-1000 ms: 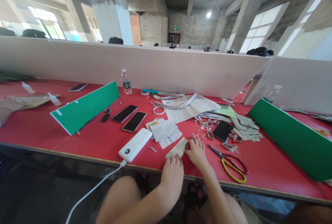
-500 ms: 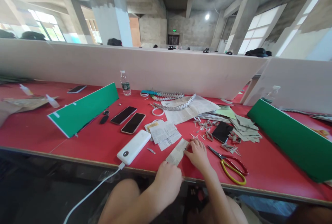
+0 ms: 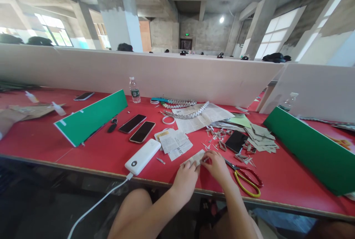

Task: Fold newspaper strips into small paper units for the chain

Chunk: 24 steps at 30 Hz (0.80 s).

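Observation:
A small piece of printed paper (image 3: 197,155) lies near the table's front edge, partly covered by both hands. My left hand (image 3: 186,180) has its fingers bent together over the paper's near end. At the right edge of the same paper, my right hand (image 3: 216,166) is closed in a pinch. Just right of that hand rest scissors (image 3: 247,183) with one red and one yellow handle loop. Beyond the hands are scattered folded paper pieces and scraps (image 3: 222,144). Cut paper sheets (image 3: 175,143) lie to the left.
A white power bank (image 3: 142,157) with a cable and two phones (image 3: 142,132) lie left. Green dividers (image 3: 93,119) stand at both sides. Farther back are a woven paper chain (image 3: 191,113), a tape roll (image 3: 168,120) and a water bottle (image 3: 135,91). Another person's hand (image 3: 9,119) shows far left.
My left hand has moved forward and slightly right, up over the paper. My right hand has shifted a little right, its fingers now drawn into a pinch at the paper's edge.

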Motion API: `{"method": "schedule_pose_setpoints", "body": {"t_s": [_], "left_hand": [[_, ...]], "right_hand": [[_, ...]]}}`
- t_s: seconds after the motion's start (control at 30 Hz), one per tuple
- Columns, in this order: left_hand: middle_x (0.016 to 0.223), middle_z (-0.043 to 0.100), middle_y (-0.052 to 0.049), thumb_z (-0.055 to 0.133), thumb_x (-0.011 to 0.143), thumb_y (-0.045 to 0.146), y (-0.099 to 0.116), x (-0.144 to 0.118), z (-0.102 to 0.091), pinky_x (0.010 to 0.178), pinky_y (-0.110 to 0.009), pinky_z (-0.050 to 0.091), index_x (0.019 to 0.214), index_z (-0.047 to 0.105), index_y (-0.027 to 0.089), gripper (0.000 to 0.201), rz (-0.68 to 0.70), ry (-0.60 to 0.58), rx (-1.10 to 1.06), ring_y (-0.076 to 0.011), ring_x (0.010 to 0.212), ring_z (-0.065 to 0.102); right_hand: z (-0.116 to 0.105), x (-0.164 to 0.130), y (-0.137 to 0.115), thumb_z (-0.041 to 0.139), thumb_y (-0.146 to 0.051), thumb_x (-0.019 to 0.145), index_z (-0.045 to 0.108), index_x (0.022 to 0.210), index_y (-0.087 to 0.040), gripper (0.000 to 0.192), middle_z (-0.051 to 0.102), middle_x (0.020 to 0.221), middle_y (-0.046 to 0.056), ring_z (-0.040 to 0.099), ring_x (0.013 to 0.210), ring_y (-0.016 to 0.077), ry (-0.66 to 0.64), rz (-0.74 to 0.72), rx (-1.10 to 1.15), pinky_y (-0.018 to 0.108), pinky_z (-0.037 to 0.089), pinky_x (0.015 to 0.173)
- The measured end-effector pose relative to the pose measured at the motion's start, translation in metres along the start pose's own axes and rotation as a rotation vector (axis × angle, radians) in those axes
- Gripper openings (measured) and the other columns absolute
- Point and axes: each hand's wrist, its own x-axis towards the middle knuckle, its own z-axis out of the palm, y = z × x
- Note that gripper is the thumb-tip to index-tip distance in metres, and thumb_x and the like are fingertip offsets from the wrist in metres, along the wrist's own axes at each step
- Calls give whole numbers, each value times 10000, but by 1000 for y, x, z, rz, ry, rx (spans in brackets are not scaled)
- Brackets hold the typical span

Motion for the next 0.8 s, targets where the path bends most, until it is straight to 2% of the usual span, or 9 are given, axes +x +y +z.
{"method": "schedule_pose_setpoints", "body": {"t_s": [0.1, 0.23, 0.4, 0.63, 0.8], "left_hand": [[1142, 588, -99, 340, 879, 94, -2, 4, 1, 902, -371, 427, 1175, 536, 163, 361, 28, -3, -21, -237, 1105, 496], [1051, 607, -86, 370, 858, 75, -7, 7, -1, 881, -336, 428, 1043, 579, 150, 289, 8, 13, -62, -208, 1041, 523], [1017, 600, -65, 482, 857, 203, -16, 9, -1, 823, -334, 435, 977, 563, 165, 150, -23, 66, -84, -209, 964, 540], [970, 583, -53, 371, 873, 80, -21, 14, -2, 791, -321, 420, 942, 555, 180, 220, 9, 56, 17, -198, 919, 523], [943, 571, -50, 409, 871, 110, -24, 19, 0, 785, -336, 419, 933, 543, 178, 163, 20, 73, 10, -207, 919, 518]], "right_hand": [[-2, -1, 7, 554, -116, 710, 650, 787, -186, 141, 643, 902, 36, 568, 885, 185, -43, -58, 71, 276, 386, 817], [-3, -3, 11, 554, -89, 677, 650, 813, -181, 190, 648, 906, 38, 570, 881, 189, -44, -48, 83, 272, 384, 806], [-7, -6, 3, 544, -70, 673, 654, 805, -178, 203, 656, 868, 34, 570, 839, 181, -55, -25, 18, 250, 382, 771], [-6, -6, 0, 551, -85, 667, 658, 824, -187, 216, 671, 897, 30, 579, 861, 184, -80, -12, -19, 247, 379, 784], [-7, -6, -3, 522, -67, 668, 662, 819, -175, 232, 679, 878, 48, 594, 830, 174, -89, 3, -18, 225, 391, 741]]}}
